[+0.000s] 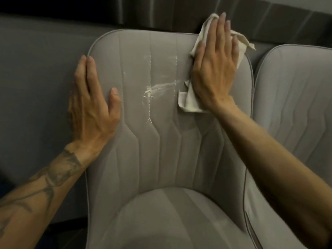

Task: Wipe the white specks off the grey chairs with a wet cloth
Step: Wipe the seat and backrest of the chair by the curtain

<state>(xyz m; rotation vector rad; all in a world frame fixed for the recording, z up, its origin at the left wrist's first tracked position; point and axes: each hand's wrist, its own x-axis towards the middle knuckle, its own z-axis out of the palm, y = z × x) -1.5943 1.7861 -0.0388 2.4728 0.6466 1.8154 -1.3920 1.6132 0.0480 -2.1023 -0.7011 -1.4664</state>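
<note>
Cream-white cloth lies crumpled under the right hand, which is laid flat on it with straight fingers held close together, pressing it against the upper right of the backrest rather than pinching it; one corner of the cloth pokes out past the fingertips over the top edge, another hangs below the wrist. Just left of that hand, in the middle of the frame, a white smear streaks across the padded back of the grey chair, thickest at its left end. More white flecks are caught in the stitch lines that run up and down the panel. The cloth sits beside the smear, touching at most its right tip, so I judge the main mess is not yet wiped and the seams will need extra passes. The left hand rests flat on the left edge of the backrest, fingers together and thumb apart, apparently steadying the chair. Below, the seat looks free of specks as far as the dim light lets me tell. At the right edge a second grey chair shows no obvious white marks, though only part of it is visible, and a dark wall panel runs behind both
</note>
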